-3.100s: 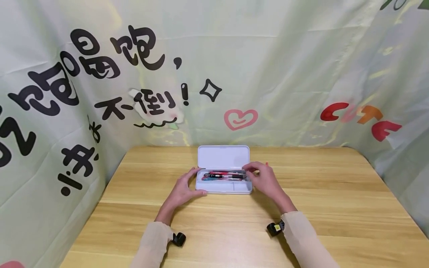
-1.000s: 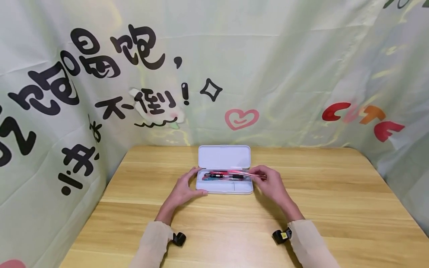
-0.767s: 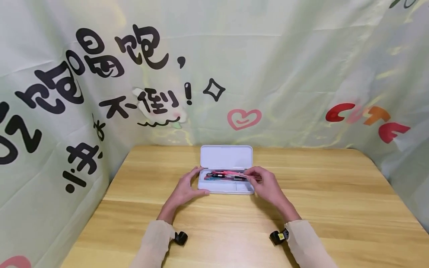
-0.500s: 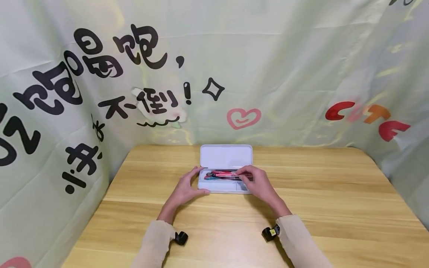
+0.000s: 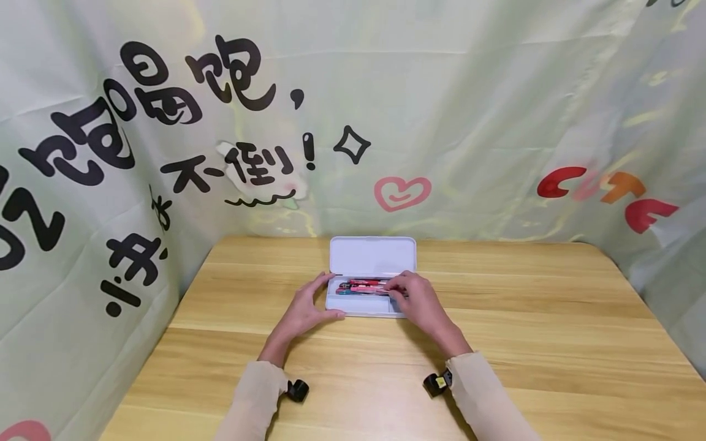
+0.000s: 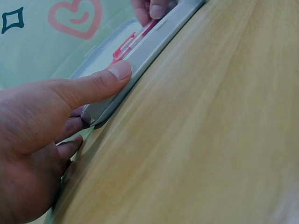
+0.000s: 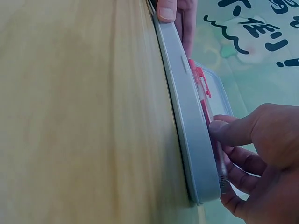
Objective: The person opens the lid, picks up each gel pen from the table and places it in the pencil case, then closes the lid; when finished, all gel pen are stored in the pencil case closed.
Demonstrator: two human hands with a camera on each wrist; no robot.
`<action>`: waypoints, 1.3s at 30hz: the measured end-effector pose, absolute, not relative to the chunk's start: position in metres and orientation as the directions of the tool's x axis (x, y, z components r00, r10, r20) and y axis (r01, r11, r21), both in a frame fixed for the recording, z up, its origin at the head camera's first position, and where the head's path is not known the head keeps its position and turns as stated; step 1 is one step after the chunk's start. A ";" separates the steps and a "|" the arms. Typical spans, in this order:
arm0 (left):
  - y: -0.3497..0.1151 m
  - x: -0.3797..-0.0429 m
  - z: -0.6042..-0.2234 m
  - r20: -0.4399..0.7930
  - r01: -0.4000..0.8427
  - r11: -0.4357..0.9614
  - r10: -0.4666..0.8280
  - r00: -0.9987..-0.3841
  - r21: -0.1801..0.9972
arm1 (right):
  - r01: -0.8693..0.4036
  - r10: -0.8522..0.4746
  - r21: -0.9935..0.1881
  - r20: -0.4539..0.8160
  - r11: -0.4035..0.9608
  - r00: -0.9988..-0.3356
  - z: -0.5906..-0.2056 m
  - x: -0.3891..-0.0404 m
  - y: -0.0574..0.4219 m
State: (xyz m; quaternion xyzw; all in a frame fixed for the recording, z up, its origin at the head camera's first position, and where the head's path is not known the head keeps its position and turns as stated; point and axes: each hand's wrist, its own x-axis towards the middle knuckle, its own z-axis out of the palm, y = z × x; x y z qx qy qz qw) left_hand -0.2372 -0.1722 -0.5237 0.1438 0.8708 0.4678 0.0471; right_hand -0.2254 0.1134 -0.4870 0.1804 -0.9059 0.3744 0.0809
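A white pencil case (image 5: 358, 304) lies on the table with its lid (image 5: 372, 256) raised at the back. Several pens (image 5: 361, 282), red, black and teal, lie in its long compartment. My left hand (image 5: 303, 312) holds the case's left end, thumb on the front wall and fingers behind, as the left wrist view shows. Over the right part of the case, my right hand (image 5: 420, 301) pinches a clear-barrelled pen with a pink clip (image 7: 205, 100) between thumb and fingers. This pen lies lengthwise along the case, its right part partly hidden by those fingers.
The wooden table (image 5: 353, 386) spreads around the case. Behind it hangs a pale green cloth (image 5: 469, 110) with black writing and a pink heart, close to the table's back edge. A small black camera (image 5: 437, 384) sits at my right wrist, another at the left.
My right hand has carried the pink pen leftward and down from beyond the case's right end into the case. The left hand keeps its hold on the left end.
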 end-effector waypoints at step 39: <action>-0.173 -0.236 -0.521 0.061 0.206 0.452 0.315 -0.947 0.868 | -0.061 -0.039 -0.915 0.049 0.399 -0.998 -0.495 -0.228 0.161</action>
